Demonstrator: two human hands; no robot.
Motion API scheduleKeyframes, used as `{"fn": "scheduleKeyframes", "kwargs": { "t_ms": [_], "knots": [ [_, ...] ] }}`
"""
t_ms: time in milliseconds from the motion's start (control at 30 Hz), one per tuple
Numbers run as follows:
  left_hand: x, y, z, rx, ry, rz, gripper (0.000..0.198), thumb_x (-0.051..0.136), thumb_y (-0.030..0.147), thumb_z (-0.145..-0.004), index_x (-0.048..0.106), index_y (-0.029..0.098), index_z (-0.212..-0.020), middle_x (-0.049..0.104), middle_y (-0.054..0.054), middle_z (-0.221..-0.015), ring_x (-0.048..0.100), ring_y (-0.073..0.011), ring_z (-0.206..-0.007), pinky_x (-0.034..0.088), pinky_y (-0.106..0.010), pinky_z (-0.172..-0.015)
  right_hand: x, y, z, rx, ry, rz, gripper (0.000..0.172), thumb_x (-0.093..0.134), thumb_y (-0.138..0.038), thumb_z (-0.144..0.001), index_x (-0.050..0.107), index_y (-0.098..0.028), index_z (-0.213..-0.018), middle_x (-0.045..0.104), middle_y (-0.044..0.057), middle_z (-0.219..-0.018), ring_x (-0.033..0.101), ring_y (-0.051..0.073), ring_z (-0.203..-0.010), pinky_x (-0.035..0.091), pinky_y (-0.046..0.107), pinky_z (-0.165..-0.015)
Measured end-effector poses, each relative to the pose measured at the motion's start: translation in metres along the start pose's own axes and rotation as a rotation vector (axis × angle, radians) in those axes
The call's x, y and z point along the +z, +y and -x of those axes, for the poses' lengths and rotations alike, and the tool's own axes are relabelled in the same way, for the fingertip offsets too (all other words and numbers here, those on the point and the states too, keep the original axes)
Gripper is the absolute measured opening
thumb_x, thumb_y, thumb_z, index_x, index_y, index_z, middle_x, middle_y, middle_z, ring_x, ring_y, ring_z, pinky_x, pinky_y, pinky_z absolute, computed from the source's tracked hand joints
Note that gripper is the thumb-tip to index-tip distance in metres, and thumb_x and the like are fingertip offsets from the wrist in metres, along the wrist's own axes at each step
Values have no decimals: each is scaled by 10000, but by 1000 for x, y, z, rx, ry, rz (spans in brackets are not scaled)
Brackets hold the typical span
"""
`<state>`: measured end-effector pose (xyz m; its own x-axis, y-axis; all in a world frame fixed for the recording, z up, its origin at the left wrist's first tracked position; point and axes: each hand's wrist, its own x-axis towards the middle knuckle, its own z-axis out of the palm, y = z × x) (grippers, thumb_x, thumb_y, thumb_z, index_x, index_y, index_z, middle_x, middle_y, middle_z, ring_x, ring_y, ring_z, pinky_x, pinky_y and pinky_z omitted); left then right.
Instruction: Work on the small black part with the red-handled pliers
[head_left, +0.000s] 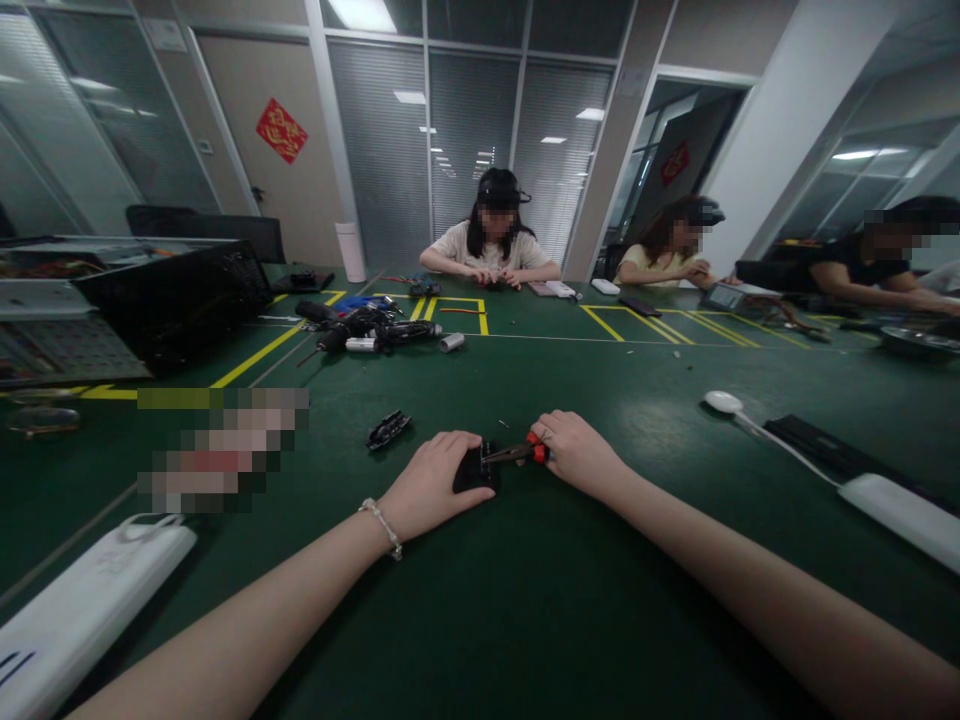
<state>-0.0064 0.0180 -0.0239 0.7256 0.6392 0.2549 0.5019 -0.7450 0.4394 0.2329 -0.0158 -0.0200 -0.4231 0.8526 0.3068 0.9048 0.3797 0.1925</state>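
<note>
On the green table my left hand (431, 480) grips a small black plastic part (469, 473) between thumb and fingers. My right hand (574, 455) is closed around the red handles of needle-nose pliers (514, 454). The jaws of the pliers point left and reach the edge of the black part; whether they clamp anything there is too small to tell. Just beyond my left hand lies another dark piece (389, 430) with ridged, open-looking insides. A tiny light scrap (503, 423) lies beyond the pliers.
A pile of cables and tools (367, 325) lies farther back, near a small silver cylinder (452, 343). A black computer case (202, 310) stands at left. White power banks (97, 610) flank my arms, one with a cabled white mouse-like device (723, 402). Several people sit opposite.
</note>
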Motion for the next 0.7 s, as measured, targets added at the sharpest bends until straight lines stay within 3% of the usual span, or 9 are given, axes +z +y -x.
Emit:
{"fn": "scheduleKeyframes", "kwargs": {
  "t_ms": [700],
  "knots": [
    [1,-1,-1,0,7,-15,550,562,512,-709,412,219,-1150,488,-47,-1139,446,-227,-1042,368,-368,-880,1,1,0,-21,-8,-15,229,551,-127,-645,524,-142,-872,536,64,-850,455,175,-760,345,287,-690]
  ]
}}
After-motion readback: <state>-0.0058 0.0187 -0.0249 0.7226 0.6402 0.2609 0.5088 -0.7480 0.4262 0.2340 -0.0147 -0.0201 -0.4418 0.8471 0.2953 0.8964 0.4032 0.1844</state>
